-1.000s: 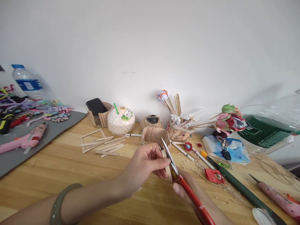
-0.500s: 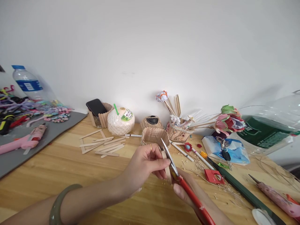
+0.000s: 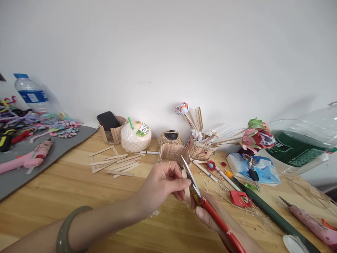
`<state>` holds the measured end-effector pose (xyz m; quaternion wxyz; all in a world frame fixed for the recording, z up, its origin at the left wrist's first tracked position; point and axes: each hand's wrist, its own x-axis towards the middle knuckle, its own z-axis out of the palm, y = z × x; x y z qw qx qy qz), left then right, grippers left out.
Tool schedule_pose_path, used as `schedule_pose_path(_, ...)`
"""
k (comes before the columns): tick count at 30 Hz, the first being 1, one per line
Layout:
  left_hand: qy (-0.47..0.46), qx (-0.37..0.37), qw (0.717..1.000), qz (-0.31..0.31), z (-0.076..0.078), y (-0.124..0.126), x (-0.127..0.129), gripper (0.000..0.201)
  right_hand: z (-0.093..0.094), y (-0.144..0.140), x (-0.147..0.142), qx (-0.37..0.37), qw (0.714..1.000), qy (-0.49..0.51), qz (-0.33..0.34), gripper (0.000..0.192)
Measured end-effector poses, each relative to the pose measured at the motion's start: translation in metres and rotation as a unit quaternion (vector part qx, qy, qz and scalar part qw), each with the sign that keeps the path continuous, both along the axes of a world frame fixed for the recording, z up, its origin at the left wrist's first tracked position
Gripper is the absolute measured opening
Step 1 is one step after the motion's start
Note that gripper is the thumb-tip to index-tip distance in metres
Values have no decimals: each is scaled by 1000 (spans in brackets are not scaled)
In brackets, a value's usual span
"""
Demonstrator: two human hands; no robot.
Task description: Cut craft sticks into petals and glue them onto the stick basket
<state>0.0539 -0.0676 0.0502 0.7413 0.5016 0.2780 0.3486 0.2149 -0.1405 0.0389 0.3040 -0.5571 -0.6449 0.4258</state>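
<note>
My left hand (image 3: 163,185) is closed around a pale wooden craft stick (image 3: 187,197), held upright between thumb and fingers. My right hand (image 3: 206,215) grips a pair of scissors (image 3: 219,222) with red handles. The pointed blades slant up and to the left, close against the stick's right side; whether they touch the wood I cannot tell. Just behind the hands stands a small basket (image 3: 172,153) faced with craft sticks. Under my left wrist, pale slivers (image 3: 154,213) lie on the wooden table (image 3: 118,207).
Loose craft sticks (image 3: 118,163) lie at left, before a white coconut (image 3: 135,138) with a green straw. Paper flowers (image 3: 258,137) and a tissue pack (image 3: 265,168) stand back right. A dark green bar (image 3: 273,214) and pink glue gun (image 3: 308,221) lie at right.
The scissor handles have swung slightly to the right, while the blade tip stays in about the same place. More slivers show beneath my left wrist.
</note>
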Motion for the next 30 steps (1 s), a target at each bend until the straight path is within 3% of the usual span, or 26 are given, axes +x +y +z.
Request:
schedule_pose_path(6,35,50,998,-1,4,7,-3,24,-10,1,0,-20,999,43,-24,52)
schedule_pose_path(11,55,133,989,25,13,16,-8,14,-12,3,5,-29,996,75,-43,55)
schedule_pose_path(15,75,132,988,38,16,20,-10,12,0,3,11,19,999,36,-11,49)
schedule_pose_path(20,69,110,990,49,17,18,-11,13,7,3,14,14,999,-31,-1,46)
schedule_pose_path(30,89,125,987,43,16,16,-9,8,9,3,8,32,990,-132,-38,47)
